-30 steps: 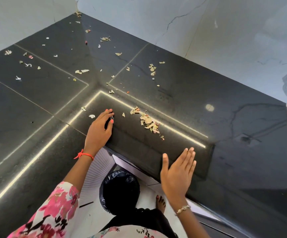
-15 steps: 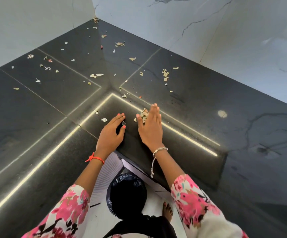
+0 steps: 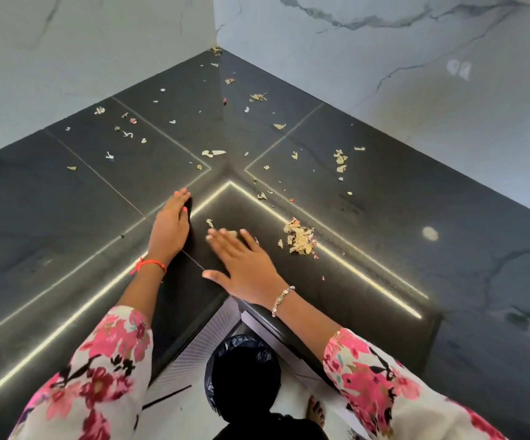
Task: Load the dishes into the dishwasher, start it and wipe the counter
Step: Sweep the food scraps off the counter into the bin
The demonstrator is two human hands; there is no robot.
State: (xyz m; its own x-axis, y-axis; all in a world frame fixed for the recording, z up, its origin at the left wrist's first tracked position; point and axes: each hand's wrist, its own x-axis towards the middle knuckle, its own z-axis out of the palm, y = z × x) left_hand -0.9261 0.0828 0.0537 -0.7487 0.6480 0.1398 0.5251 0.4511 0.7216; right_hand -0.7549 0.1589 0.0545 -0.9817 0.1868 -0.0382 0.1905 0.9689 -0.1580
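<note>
A glossy black corner counter (image 3: pixel 384 236) is strewn with small dry food scraps. The biggest heap of scraps (image 3: pixel 299 235) lies right of my hands near a reflected light strip. My left hand (image 3: pixel 171 225) stands on its edge on the counter, fingers together and cupped like a barrier. My right hand (image 3: pixel 241 265) lies flat with spread fingers just right of it, blurred with motion, some scraps at its fingertips. Neither hand holds anything.
Marble walls (image 3: pixel 416 90) meet at the far corner behind the counter. More scraps (image 3: pixel 213 153) are scattered toward the back. Below the counter's inner corner stands a bin with a black liner (image 3: pixel 241 373) on the white floor, next to a bare foot (image 3: pixel 316 411).
My right hand came from the counter's front edge up to the scraps and swept some leftward. My left hand slid a little farther from me. The view tilted up toward the corner.
</note>
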